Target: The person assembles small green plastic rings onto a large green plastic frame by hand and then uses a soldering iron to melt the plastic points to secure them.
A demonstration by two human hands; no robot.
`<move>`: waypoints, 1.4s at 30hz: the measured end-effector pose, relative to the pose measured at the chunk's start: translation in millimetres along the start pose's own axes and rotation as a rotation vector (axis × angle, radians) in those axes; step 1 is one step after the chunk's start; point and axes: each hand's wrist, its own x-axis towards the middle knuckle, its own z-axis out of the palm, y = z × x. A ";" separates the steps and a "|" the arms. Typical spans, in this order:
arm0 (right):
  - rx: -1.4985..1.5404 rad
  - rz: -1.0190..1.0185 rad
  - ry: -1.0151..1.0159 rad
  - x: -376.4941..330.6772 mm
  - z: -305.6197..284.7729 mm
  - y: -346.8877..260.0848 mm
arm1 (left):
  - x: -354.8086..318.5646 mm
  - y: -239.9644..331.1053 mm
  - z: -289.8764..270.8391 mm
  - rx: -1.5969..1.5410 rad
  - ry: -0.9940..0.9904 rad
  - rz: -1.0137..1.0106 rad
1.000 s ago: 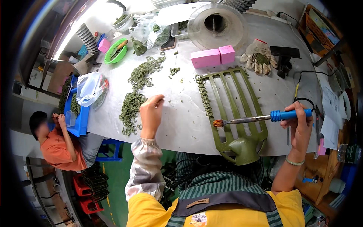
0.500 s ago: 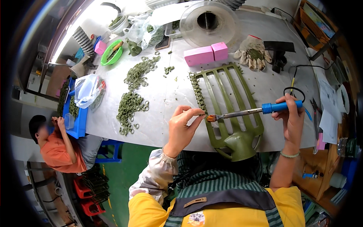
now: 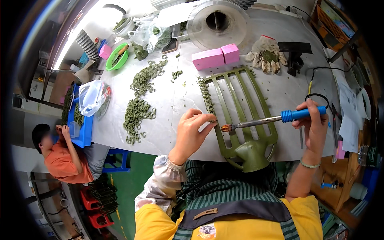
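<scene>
My right hand [image 3: 314, 125] grips the blue handle of a soldering iron [image 3: 264, 121], its cord trailing behind. The iron's rough orange-brown tip points left, over the left side of an olive-green slotted frame [image 3: 255, 150] with long bars. Small green rings [image 3: 205, 96] stand in a row along the frame's left edge. At the lower end of that row, my left hand [image 3: 190, 136] has thumb and forefinger pinched together, with whatever is between them too small to make out. Loose green rings [image 3: 138, 116] lie heaped left of my left hand.
Pink blocks [image 3: 216, 59], a stained work glove [image 3: 267, 54] and a black stand [image 3: 295, 60] sit beyond the frame. Farther back is a clear round cover [image 3: 218, 24]. A green bowl [image 3: 117, 56] stands far left. A person in orange [image 3: 66, 162] sits at the left.
The soldering iron in my right hand has drawn back a little to the right, its tip now apart from my left fingertips. My left hand keeps its pinch at the frame's edge.
</scene>
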 end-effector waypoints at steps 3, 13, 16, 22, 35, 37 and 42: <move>0.013 -0.021 0.039 -0.7 -8.5 -2.2 | 0.3 7.7 -7.4 -0.085 0.057 -0.100; 0.011 -0.089 0.078 1.9 -21.0 -0.5 | -18.7 -0.9 -2.2 -0.100 0.058 -0.188; 0.006 -0.092 0.077 3.7 -21.3 0.8 | -17.4 -3.1 -3.6 -0.088 0.058 -0.193; -0.005 -0.088 0.139 1.6 -21.9 -0.4 | -13.8 -11.0 0.5 -0.173 0.051 -0.155; -0.014 -0.087 0.149 2.9 -22.2 -1.5 | 1.4 -32.4 16.9 -0.490 0.092 -0.511; -0.018 -0.096 0.148 3.8 -22.7 -1.5 | 3.7 -34.7 18.5 -0.414 0.177 -0.455; -0.021 -0.096 0.154 5.0 -21.1 -1.9 | 16.8 -53.5 17.7 -0.434 0.133 -0.393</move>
